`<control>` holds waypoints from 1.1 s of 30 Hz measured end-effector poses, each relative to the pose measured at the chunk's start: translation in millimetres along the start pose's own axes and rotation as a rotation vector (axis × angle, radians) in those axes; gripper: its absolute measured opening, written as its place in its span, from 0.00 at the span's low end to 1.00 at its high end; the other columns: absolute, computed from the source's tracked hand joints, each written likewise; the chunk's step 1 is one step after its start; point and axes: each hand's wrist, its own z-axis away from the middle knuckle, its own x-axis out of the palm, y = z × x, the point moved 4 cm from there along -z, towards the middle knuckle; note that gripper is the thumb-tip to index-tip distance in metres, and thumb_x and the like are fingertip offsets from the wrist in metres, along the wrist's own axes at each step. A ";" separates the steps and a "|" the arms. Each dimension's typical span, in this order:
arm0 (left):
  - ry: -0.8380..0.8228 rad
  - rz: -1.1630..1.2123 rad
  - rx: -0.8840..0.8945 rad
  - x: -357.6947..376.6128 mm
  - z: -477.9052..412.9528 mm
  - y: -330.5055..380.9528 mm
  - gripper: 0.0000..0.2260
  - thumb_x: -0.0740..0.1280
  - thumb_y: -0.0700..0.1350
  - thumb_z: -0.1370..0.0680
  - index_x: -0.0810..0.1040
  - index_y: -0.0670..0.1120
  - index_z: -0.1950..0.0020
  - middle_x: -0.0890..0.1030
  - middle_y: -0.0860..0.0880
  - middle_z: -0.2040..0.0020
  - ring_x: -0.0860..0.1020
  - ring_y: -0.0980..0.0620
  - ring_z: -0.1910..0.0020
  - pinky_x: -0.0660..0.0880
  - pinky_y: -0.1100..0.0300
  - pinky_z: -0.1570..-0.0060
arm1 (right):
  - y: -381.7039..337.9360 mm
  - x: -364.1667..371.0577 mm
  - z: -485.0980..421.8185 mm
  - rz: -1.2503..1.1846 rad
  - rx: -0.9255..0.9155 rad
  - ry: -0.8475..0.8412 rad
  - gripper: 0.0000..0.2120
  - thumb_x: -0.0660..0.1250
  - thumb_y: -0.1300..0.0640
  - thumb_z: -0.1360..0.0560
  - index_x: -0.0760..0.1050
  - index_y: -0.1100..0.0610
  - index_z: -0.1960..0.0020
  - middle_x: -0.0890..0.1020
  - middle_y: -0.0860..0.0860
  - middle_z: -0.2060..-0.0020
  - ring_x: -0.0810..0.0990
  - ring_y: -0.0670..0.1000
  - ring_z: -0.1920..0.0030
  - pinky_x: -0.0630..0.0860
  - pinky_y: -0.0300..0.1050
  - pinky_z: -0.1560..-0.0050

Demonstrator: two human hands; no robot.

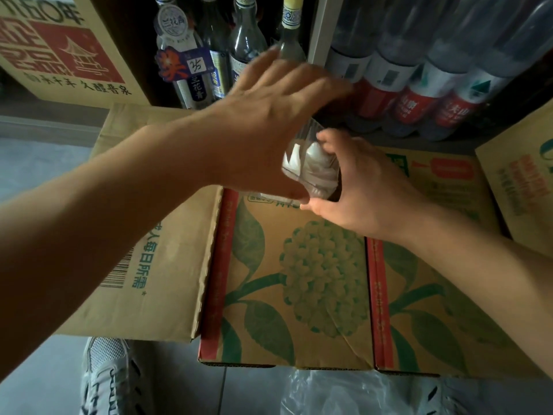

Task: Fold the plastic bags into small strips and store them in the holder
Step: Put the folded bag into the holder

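My left hand (pixel 269 115) lies nearest the lens, fingers straight and spread just above the clear ribbed plastic holder (pixel 311 172). My right hand (pixel 359 187) clasps that holder from its right side on the brown cardboard box with the green flower print (pixel 299 280). White folded bag strips (pixel 317 154) sit inside, and a loose clear plastic bag (pixel 344 390) lies on the floor behind both hands, nearer my right.

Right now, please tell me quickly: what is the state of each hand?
Left hand: open, fingers straight and spread above the clear holder.
Right hand: grips the clear holder, fingers curled round it.
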 end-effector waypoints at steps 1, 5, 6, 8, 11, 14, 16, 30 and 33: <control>0.026 0.047 -0.057 -1.6 7.7 -6.1 0.60 0.70 0.74 0.41 0.51 0.49 0.17 0.58 0.46 0.19 0.54 0.44 0.19 0.41 0.47 0.22 | 0.8 -0.2 0.2 -0.015 0.021 0.006 0.46 0.79 0.40 0.33 0.61 0.52 0.24 0.74 0.52 0.32 0.72 0.53 0.32 0.66 0.44 0.34; 0.126 0.400 -0.286 8.9 42.0 -33.3 0.64 0.75 0.70 0.40 0.44 0.46 0.17 0.54 0.44 0.18 0.53 0.44 0.19 0.55 0.43 0.20 | 0.2 1.5 2.7 -0.009 0.022 0.026 0.46 0.80 0.43 0.33 0.62 0.55 0.23 0.71 0.52 0.30 0.69 0.53 0.30 0.60 0.37 0.34; 0.159 0.512 -0.291 16.6 49.1 -38.5 0.63 0.76 0.68 0.39 0.44 0.44 0.17 0.56 0.42 0.18 0.55 0.45 0.19 0.59 0.45 0.21 | -0.1 3.2 2.8 -0.003 0.021 0.018 0.47 0.80 0.43 0.33 0.61 0.56 0.22 0.70 0.53 0.29 0.68 0.53 0.29 0.58 0.37 0.32; 0.189 0.701 -0.293 36.1 59.7 -46.6 0.61 0.78 0.64 0.35 0.44 0.41 0.18 0.61 0.39 0.20 0.61 0.46 0.20 0.65 0.47 0.24 | -0.7 5.6 2.3 0.006 0.014 0.024 0.47 0.80 0.45 0.32 0.62 0.59 0.22 0.70 0.56 0.29 0.68 0.55 0.28 0.59 0.40 0.29; 0.244 0.879 -0.351 55.1 65.4 -48.3 0.59 0.79 0.66 0.35 0.49 0.43 0.18 0.66 0.44 0.23 0.67 0.51 0.23 0.71 0.46 0.28 | -1.7 6.2 0.8 0.043 -0.004 0.051 0.40 0.80 0.45 0.32 0.69 0.62 0.28 0.73 0.57 0.34 0.71 0.58 0.32 0.68 0.49 0.29; 0.291 0.991 -0.366 61.1 64.0 -46.9 0.57 0.80 0.65 0.37 0.55 0.43 0.19 0.67 0.47 0.23 0.67 0.51 0.23 0.71 0.41 0.29 | -2.5 6.3 -0.2 0.116 -0.027 0.039 0.35 0.78 0.43 0.31 0.73 0.61 0.32 0.75 0.56 0.36 0.71 0.57 0.33 0.69 0.50 0.32; 0.281 1.014 -0.369 61.5 63.0 -47.0 0.57 0.81 0.65 0.37 0.56 0.43 0.19 0.67 0.48 0.23 0.67 0.52 0.23 0.71 0.41 0.29 | -4.1 5.5 -1.1 0.143 -0.037 0.031 0.35 0.78 0.42 0.31 0.73 0.61 0.32 0.76 0.55 0.35 0.71 0.57 0.33 0.69 0.50 0.33; 0.267 0.999 -0.381 58.3 64.6 -43.8 0.53 0.80 0.64 0.35 0.57 0.47 0.20 0.67 0.51 0.23 0.66 0.55 0.23 0.72 0.45 0.29 | -3.6 8.5 -9.5 0.173 -0.017 -0.132 0.38 0.74 0.39 0.28 0.65 0.57 0.27 0.70 0.53 0.31 0.66 0.56 0.30 0.66 0.51 0.30; 0.256 0.992 -0.381 59.0 64.7 -43.5 0.54 0.80 0.63 0.34 0.55 0.44 0.19 0.67 0.51 0.22 0.65 0.54 0.22 0.71 0.43 0.28 | -6.0 11.2 -2.7 0.199 -0.048 -0.043 0.45 0.76 0.43 0.28 0.57 0.59 0.22 0.66 0.58 0.28 0.69 0.61 0.30 0.68 0.53 0.30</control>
